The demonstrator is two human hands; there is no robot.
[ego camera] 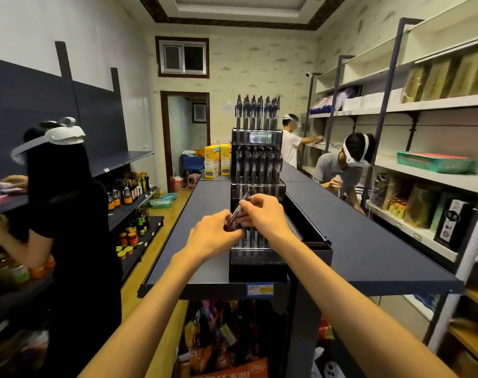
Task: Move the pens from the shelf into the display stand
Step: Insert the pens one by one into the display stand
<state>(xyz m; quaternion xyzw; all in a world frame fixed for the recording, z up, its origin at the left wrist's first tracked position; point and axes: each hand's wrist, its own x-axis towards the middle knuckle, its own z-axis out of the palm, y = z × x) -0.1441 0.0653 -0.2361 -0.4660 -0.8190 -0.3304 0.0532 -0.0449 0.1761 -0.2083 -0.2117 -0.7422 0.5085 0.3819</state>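
Two hands, both at centre: left hand [213,236], right hand [262,214], together on one dark pen [239,207]. One black tiered display stand [255,192] at 12 o'clock, four tiers showing; top tier pens [257,111] roughly eight, exact count unclear from blur. Lower tiers hold pens too, not countable. Two yellow boxes [217,160] behind the stand at 11 o'clock. Three other people, each with a white headset: one at 9 o'clock [57,203], two at 2 o'clock [291,145] [341,165]. One green basket [434,162] at 3 o'clock. One blue price tag [259,290] at 6 o'clock. Bottles [128,192] at 9 o'clock, many, uncountable.
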